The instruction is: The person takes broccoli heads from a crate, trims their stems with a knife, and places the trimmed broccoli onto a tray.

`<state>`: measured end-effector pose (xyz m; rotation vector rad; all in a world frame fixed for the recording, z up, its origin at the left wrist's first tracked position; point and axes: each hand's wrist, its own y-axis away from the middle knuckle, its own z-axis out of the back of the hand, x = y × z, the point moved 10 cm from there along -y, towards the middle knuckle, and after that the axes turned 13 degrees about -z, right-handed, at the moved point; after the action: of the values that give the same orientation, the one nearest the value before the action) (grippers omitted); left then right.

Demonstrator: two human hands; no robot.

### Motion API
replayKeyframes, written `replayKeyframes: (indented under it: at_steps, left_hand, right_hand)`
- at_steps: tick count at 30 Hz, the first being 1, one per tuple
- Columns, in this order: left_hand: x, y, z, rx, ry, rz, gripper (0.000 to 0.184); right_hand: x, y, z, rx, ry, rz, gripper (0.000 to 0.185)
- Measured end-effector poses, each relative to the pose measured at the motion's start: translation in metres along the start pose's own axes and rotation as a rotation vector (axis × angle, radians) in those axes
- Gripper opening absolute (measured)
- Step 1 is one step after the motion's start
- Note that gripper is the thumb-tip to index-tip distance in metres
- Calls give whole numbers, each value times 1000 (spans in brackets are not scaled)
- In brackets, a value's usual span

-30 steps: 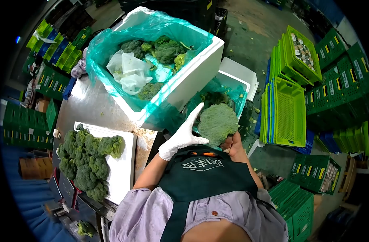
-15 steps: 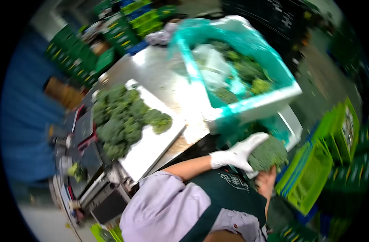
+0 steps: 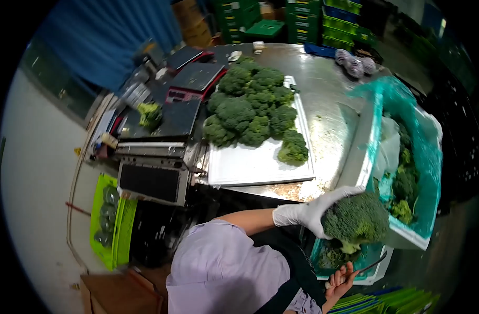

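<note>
While the gloved left hand (image 3: 314, 211) grips a rounded, dark-green broccoli head (image 3: 356, 214) with a paler stem (image 3: 350, 247), the right hand (image 3: 339, 281) clasps a knife (image 3: 372, 264), near right.

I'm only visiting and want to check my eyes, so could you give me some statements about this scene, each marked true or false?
1. The left hand, in a white glove, holds a broccoli head. True.
2. The right hand is gloved too. False: the right hand is bare.
3. The right hand grips a thin, dark knife. True.
4. The white board on the metal table is bare. False: a heap of broccoli covers much of it.
5. The large foam box is closed. False: the foam box is open, with broccoli visible inside.
6. The curtain behind the table is blue. True.
</note>
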<state>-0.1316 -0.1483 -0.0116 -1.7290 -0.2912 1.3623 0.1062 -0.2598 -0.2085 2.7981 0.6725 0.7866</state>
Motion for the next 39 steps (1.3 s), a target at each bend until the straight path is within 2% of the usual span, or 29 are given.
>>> replayKeyframes:
  at_steps: [2,4,6,7,9,12,14,15,16,18,21,24,25,28,30,32,35,39]
  left_hand:
    - [-19,19,47,-167,-158,9,105]
    - [-40,51,97,-273,-471,74,107]
    - [-45,101,145,-493,-590,184,109]
    - [-55,121,164,-553,-747,184,109]
    - [-72,168,195,-664,-1049,270,108]
    - [-84,241,232,-890,-1267,449,106]
    - [-100,265,240,-973,-1448,501,104]
    - [-92,291,251,-1030,-1412,448,104]
    - [-96,295,251,-972,-1575,515,108]
    - [-86,313,255,-931,-1585,763,115]
    - [-83,311,255,-884,-1617,755,121]
    - [-85,312,255,-889,-1581,693,125]
    - [-84,315,256,-902,-1533,763,127]
    - [-93,295,254,-910,-1534,574,110]
    - [-102,253,241,-791,-1698,508,87]
    - [-97,204,235,-716,-1733,427,72]
    - [-62,124,223,-531,-1603,241,68]
    - [-13,8,178,-304,-1273,112,48]
  right_hand:
    - [0,-13,8,-1,60,-55,46]
    - [0,-22,10,-76,83,-120,44]
    - [0,-31,14,-74,105,-163,42]
    - [0,-37,10,-67,114,-179,42]
    - [1,-42,16,-227,212,-179,36]
    - [-9,-52,18,-308,197,-255,30]
    - [-12,-54,17,-376,210,-239,26]
    - [-12,-54,20,-399,230,-225,25]
    - [-11,-54,22,-423,248,-210,24]
    - [-10,-55,23,-462,265,-213,23]
    - [-9,-52,24,-494,295,-225,21]
    - [-12,-57,21,-423,264,-207,20]
    - [-11,-55,24,-452,290,-200,20]
    - [-12,-49,31,-463,311,-156,21]
    - [-11,-44,34,-507,297,-88,21]
    - [-16,-42,38,-553,250,-83,21]
    - [-21,-40,41,-587,194,-46,17]
    - [-23,-31,46,-643,177,-16,16]
